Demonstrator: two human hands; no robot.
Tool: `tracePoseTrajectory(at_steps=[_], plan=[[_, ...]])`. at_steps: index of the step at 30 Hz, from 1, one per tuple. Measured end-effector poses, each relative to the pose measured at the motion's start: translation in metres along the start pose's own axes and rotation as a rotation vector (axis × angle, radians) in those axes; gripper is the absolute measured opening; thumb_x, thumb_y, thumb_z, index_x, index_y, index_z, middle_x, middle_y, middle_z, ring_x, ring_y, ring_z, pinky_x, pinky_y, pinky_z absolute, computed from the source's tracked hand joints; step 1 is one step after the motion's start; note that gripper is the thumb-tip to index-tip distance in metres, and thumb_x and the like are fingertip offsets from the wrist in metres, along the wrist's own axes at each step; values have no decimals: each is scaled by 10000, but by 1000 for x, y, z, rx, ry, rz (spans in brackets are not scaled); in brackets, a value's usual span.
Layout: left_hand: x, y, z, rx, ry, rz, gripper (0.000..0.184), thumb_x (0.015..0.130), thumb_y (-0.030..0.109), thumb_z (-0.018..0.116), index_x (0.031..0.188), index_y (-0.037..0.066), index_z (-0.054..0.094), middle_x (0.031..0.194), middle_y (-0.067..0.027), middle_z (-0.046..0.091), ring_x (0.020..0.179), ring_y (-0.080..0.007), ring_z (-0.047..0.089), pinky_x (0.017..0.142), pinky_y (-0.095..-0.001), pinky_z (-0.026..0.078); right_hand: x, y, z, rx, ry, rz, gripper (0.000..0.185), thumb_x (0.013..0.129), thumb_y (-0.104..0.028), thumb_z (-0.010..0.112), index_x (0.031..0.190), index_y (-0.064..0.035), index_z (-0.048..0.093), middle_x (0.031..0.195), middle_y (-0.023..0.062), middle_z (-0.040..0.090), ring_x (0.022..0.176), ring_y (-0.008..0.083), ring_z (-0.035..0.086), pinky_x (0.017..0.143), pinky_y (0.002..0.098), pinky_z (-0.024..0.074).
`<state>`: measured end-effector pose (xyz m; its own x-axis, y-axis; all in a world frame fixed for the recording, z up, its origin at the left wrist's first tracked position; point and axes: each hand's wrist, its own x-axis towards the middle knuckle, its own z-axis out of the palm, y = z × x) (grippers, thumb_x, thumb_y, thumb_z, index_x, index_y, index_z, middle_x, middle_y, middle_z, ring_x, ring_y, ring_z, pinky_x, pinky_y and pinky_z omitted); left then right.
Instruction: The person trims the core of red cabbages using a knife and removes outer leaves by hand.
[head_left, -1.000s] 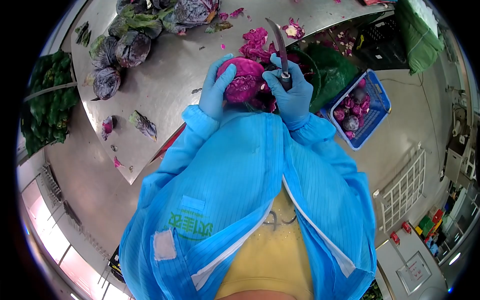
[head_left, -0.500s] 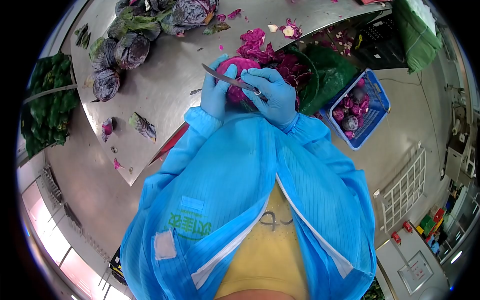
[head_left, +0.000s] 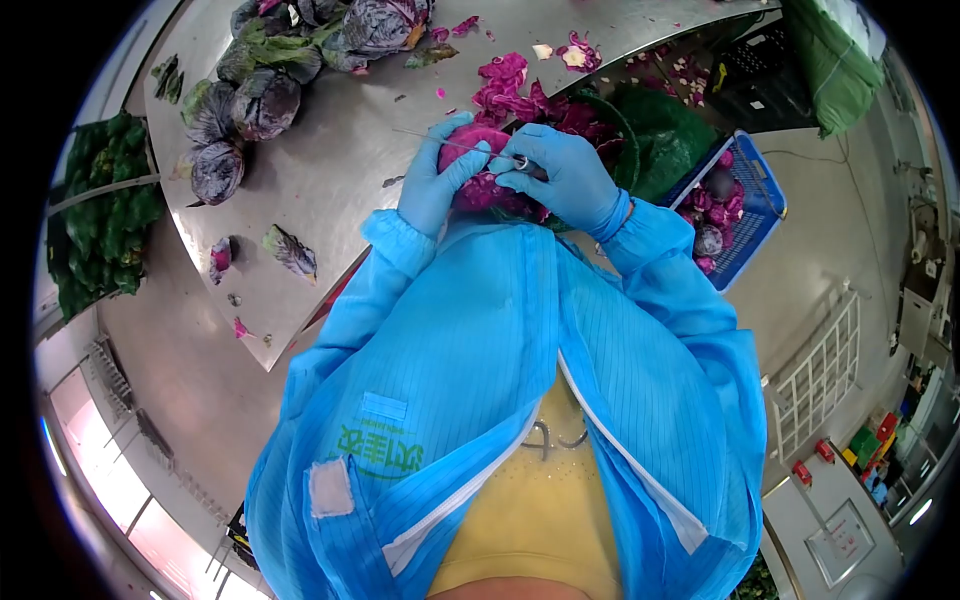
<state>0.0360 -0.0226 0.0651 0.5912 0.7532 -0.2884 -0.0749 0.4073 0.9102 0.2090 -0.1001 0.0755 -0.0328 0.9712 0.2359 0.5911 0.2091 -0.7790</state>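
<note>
My left hand (head_left: 432, 190), in a blue glove, is wrapped round the left side of a peeled red cabbage (head_left: 488, 193) near the table edge. My right hand (head_left: 570, 182), also gloved, grips a knife by its dark handle (head_left: 532, 169). The thin blade lies across the top of the cabbage, seen nearly edge-on, its tip reaching past my left fingers. Loose purple leaves (head_left: 503, 85) lie just beyond the cabbage. A green sack (head_left: 655, 140) with more leaves at its mouth is beside my right hand. The cabbage's underside is hidden.
Several unpeeled red cabbages (head_left: 265, 103) sit at the far left of the steel table (head_left: 330, 170). A blue basket (head_left: 762, 215) of peeled cabbages stands on the floor to the right, near a black crate (head_left: 760, 90). Green net sacks (head_left: 100, 210) are at the left.
My right hand has shifted slightly right and turned the knife, so its blade now shows edge-on instead of flat. My left hand stays on the cabbage. My right sleeve has moved outward, covering part of the basket.
</note>
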Motion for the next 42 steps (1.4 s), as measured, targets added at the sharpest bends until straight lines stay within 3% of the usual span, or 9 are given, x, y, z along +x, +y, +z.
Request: tracePoseTrajectory(at_steps=[6,12,13,17,26,29,34,38,42], plan=[[-2,1,5,-149,-43,33,504,874,116,629,1331,63,423,1225,-117,535,1133,-213,529,968,-352,450,-9,-2,12,33,197,-34,193,836,-271,675,897,-96,619,825,55,596,671,222,614,574,310,490],[-5,15,14,-205,-85,193,596,874,176,639,1384,69,350,1328,-138,429,1201,-263,476,1003,-413,433,-17,-8,14,529,797,109,110,832,1,658,933,-26,623,841,37,626,696,81,570,630,225,473],[-8,19,17,-63,-73,239,615,885,313,598,1388,45,367,1388,-136,407,1262,-264,431,1073,-381,348,-20,-9,10,530,814,151,121,836,16,654,948,-18,620,845,18,628,712,53,542,647,211,468],[-4,29,19,-46,-104,273,691,866,382,609,1405,45,337,1411,-137,382,1272,-273,423,1075,-396,342,-18,-18,4,536,866,182,138,834,-13,675,959,-17,617,804,1,624,681,32,514,628,181,441],[21,50,2,-44,-189,549,759,854,416,617,1413,12,297,1379,-146,395,1242,-257,444,1054,-390,364,6,-59,-2,639,743,265,185,836,-9,671,1003,16,596,904,37,653,786,58,572,705,201,469],[25,63,-16,-238,-355,266,683,859,382,613,1376,11,364,1289,-155,493,1165,-259,521,1007,-384,422,26,-58,-27,442,625,196,363,805,-78,718,1134,7,590,1110,84,619,954,115,585,825,245,472],[27,75,-33,-282,-433,-117,648,919,435,505,1385,9,357,1344,-154,469,1198,-268,512,1038,-393,407,60,-34,-28,619,179,232,601,768,-266,779,1256,-12,536,1074,78,619,958,129,590,834,264,478],[26,76,-50,-210,-291,-222,646,931,536,445,1315,16,424,1304,-163,503,1140,-271,557,980,-402,463,67,-20,-10,858,-287,526,737,724,-321,809,1336,-77,479,986,4,614,656,52,497,503,192,386],[17,65,-64,-250,33,-278,629,933,566,408,1289,50,460,1281,-169,518,1108,-255,575,949,-400,479,67,-36,25,1265,-96,511,627,767,-226,780,1298,-44,500,992,7,610,653,42,498,507,181,387]])
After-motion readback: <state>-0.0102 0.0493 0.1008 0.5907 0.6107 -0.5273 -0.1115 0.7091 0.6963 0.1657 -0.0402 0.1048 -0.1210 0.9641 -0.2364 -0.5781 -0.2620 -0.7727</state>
